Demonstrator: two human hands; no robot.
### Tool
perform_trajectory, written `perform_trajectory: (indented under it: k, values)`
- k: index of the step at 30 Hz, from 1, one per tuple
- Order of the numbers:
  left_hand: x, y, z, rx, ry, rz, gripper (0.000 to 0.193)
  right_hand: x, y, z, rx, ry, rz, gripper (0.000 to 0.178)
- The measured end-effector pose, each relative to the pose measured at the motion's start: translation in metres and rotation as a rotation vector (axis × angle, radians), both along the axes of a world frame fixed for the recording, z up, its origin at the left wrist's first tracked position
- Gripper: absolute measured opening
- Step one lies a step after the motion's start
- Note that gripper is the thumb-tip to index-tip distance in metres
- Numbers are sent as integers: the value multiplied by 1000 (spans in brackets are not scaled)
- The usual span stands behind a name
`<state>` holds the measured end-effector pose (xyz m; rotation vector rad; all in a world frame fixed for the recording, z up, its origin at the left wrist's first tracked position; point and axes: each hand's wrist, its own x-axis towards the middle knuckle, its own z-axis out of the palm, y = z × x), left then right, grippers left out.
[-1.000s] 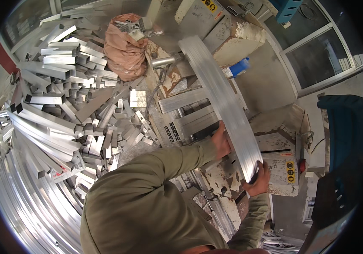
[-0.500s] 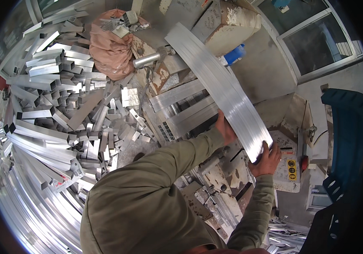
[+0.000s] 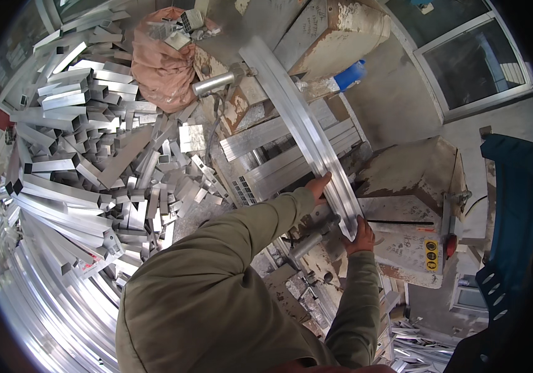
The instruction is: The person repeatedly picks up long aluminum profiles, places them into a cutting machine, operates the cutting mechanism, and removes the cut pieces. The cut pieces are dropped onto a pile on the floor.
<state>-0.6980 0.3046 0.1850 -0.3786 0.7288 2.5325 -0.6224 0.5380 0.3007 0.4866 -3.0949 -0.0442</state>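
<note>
We hold a long silver profile between our two hands, and it runs slantwise from near the right hand up toward the top middle of the view. Our left hand is at its left edge, the fingers partly curled against the metal; the profile hides some of them, so we cannot tell how tightly they press. Our right hand has its fingers bent around the near end, gripping it by the right edge and the tip.

The piece lies over a row of other silver profiles, which point across it; whether it touches them we cannot tell. The grid-like open ends of some of these face left.

Beyond the row we see a metal cylinder, a pink sack with offcuts on top, and a blue object beside a worn cream housing. To the right of our hands is a second housing, with a yellow label and a red knob below it. On our left, cut tube pieces lie in a heap, with long shiny bars nearer to us.
</note>
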Motion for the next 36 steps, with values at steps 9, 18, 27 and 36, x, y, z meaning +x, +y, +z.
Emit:
perform_trajectory:
  k: [9,18,27,36]
  values:
    - [-8,-27,-1,-338,-28,0,71,2,12,-33,-73,69,-35,69]
    - [-21,-35,9,-448,51,-176,64,-31,19,-52,-156,49,-165,39]
    - [-15,-79,-4,-383,5,-34,63,-5,41,-43,-435,241,-152,31]
    - [-17,-87,22,-538,32,75,41,24,74,-44,-505,248,-198,33]
